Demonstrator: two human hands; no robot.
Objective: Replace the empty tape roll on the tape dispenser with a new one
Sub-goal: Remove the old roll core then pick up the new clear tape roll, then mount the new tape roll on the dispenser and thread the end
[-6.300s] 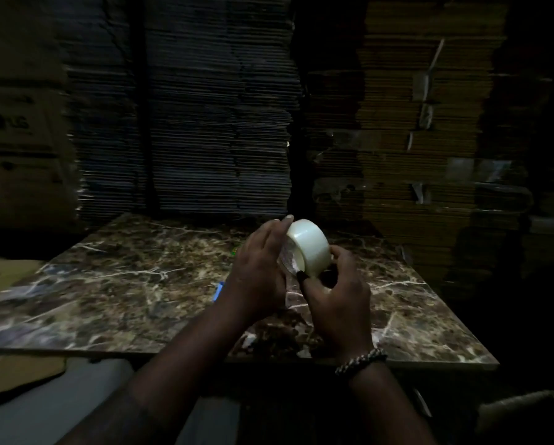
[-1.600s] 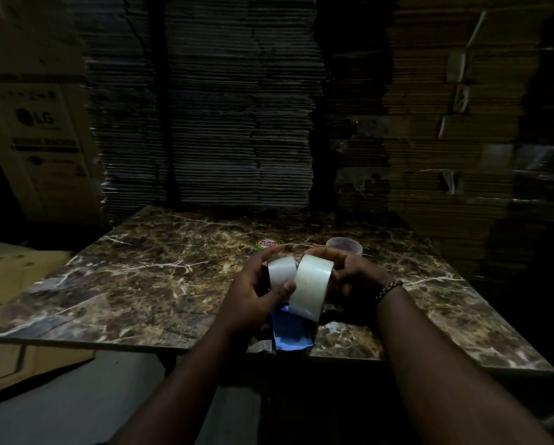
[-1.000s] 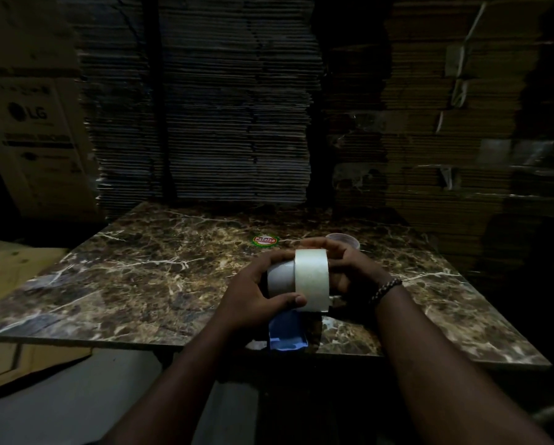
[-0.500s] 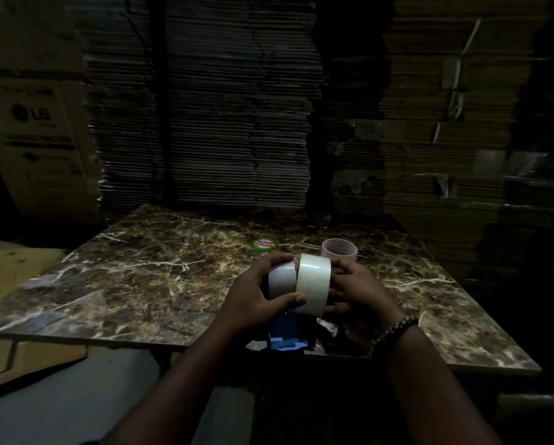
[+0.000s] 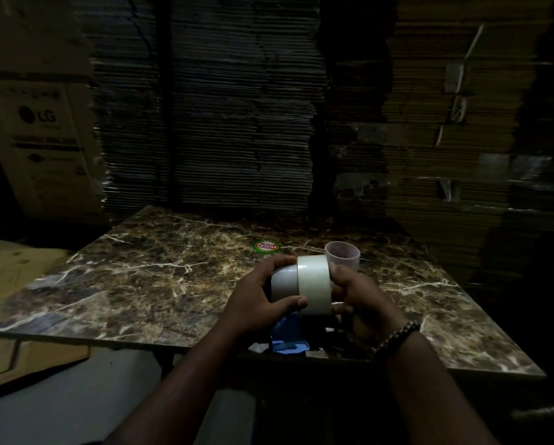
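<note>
Flattened cardboard sheets (image 5: 205,107), ribbed at their edges, rise in dim stacks behind a glossy table (image 5: 140,277) of brown marble veined in white. Above its near edge the person's left hand (image 5: 256,303) wraps around a smooth pale cylinder (image 5: 283,281) (whether this is the dispenser's drum or an old core is too dark to tell), thumb pressing the tape roll (image 5: 314,284) beside it. The right hand (image 5: 359,297) grips that wide, milky roll from its other side. Below both hands juts the dispenser's (image 5: 288,335) shiny blue handle. Just beyond the right fingers stands a translucent plastic cup (image 5: 343,255); a round sticker (image 5: 266,246) lies farther left.
</note>
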